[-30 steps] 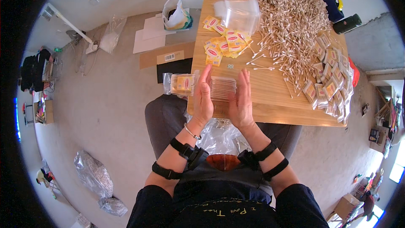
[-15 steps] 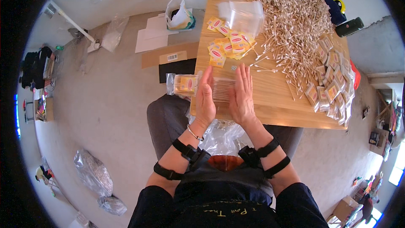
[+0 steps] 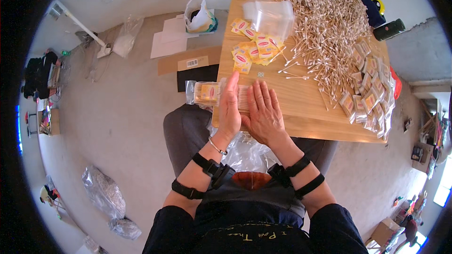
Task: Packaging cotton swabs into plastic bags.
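My left hand point(image 3: 230, 109) stands on its edge at the table's front left, its fingers stretched out together. My right hand point(image 3: 264, 112) lies flat, palm down, with fingers extended over the right part of a row of cotton swabs point(image 3: 243, 98). The swabs lie side by side between my hands, and the right palm hides some of them. Left of my left hand, a clear plastic bag point(image 3: 189, 93) of swabs with a yellow card point(image 3: 207, 92) sticks out past the table edge. Its right end is hidden behind that hand.
A large heap of loose cotton swabs point(image 3: 325, 23) covers the back of the wooden table point(image 3: 301, 124). Yellow cards point(image 3: 254, 52) and empty clear bags point(image 3: 273, 18) lie at its left. Filled swab packs point(image 3: 372, 96) pile up at right, near a dark green cylinder point(image 3: 390, 29).
My right hand has turned from upright to palm down and shifted slightly left, onto the swabs. The left hand has hardly moved.
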Demonstrator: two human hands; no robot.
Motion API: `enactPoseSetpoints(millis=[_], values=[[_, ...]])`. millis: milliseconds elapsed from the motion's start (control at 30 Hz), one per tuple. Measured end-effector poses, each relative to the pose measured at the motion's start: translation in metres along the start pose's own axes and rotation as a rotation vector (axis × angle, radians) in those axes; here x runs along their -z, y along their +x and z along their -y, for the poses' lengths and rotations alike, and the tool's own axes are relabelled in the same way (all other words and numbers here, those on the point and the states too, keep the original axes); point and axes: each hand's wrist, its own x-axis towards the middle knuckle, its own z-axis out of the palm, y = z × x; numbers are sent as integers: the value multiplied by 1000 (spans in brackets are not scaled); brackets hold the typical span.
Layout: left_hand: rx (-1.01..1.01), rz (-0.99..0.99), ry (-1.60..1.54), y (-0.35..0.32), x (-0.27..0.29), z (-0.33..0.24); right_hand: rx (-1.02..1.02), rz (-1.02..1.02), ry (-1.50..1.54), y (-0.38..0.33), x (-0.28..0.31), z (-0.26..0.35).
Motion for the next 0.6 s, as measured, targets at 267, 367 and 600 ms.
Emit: enactPoseSetpoints(millis=[267, 367, 600], values=[[-74, 45, 153, 3, 0, 1, 4, -11, 53, 1, -2, -3], [-105, 60, 212, 3, 1, 1, 16, -21, 111, 2, -2, -4], [-52, 112, 209, 1, -7, -15, -204, -470, 1081, 12, -16, -14]])
